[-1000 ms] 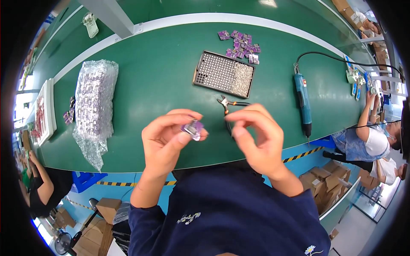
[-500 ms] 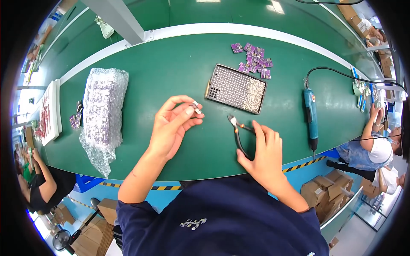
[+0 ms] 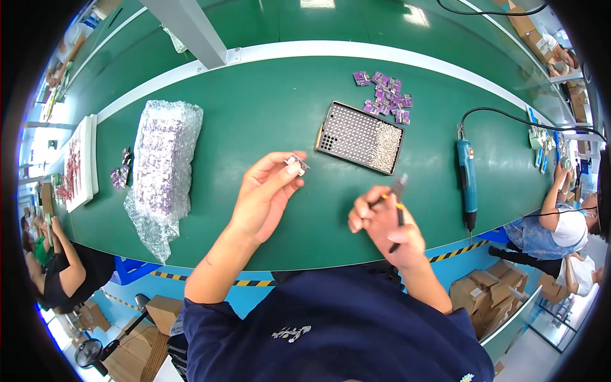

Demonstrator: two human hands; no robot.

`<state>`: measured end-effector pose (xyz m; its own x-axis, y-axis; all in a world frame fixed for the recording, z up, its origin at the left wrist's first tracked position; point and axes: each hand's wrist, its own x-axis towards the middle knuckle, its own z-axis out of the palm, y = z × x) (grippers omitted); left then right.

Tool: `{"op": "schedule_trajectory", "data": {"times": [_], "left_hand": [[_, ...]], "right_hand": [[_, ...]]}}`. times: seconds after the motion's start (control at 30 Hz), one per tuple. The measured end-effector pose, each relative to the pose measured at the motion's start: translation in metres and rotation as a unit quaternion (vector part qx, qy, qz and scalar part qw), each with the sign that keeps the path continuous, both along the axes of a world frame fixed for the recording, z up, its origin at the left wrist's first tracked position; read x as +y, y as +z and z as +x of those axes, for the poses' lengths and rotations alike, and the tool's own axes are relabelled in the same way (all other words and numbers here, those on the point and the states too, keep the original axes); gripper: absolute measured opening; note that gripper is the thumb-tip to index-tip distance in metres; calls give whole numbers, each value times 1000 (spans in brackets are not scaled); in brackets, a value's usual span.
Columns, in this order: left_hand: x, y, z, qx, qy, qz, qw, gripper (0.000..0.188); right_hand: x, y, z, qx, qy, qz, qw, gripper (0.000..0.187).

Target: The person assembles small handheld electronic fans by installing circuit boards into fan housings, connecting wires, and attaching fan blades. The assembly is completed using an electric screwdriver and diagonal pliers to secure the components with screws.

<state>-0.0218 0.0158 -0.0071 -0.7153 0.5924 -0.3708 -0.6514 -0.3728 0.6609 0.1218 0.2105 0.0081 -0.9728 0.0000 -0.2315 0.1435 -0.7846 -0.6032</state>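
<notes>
My left hand [image 3: 262, 198] pinches a small purple circuit board [image 3: 298, 165] with silvery parts on it, between thumb and fingertips above the green table. To its right, my right hand [image 3: 398, 232] is closed round dark-handled pliers [image 3: 400, 186], their jaws pointing up and away from me. Motion blurs these fingers and the tool. Just beyond the pliers lies a black tray [image 3: 331, 145] with rows of small holes; many small silvery screws [image 3: 386, 145] are heaped at its right end. More purple boards [image 3: 387, 93] lie loosely piled behind the tray.
At left stands a bubble-wrapped stack of boards [image 3: 159, 159], with a few dark and purple pieces [image 3: 119, 173] beside it. A teal electric screwdriver [image 3: 467, 181] lies at right, its black cord running rightward. A grey post [image 3: 191, 32] rises at the back. Other people work at both sides.
My right hand has lifted and turned the pliers, gripping their handles more closely, jaws now pointing away. The left hand has tilted the board so its purple face shows. The whole view has shifted slightly.
</notes>
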Motion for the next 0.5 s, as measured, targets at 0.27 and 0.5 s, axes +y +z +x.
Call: {"op": "schedule_trajectory", "data": {"times": [0.27,0.5], "left_hand": [[20,31,23,-44,79,71,993,10],[38,23,54,18,146,39,988,17]], "right_hand": [[-43,6,-33,-21,-96,334,937,36],[-42,6,-49,13,-161,426,890,21]]}}
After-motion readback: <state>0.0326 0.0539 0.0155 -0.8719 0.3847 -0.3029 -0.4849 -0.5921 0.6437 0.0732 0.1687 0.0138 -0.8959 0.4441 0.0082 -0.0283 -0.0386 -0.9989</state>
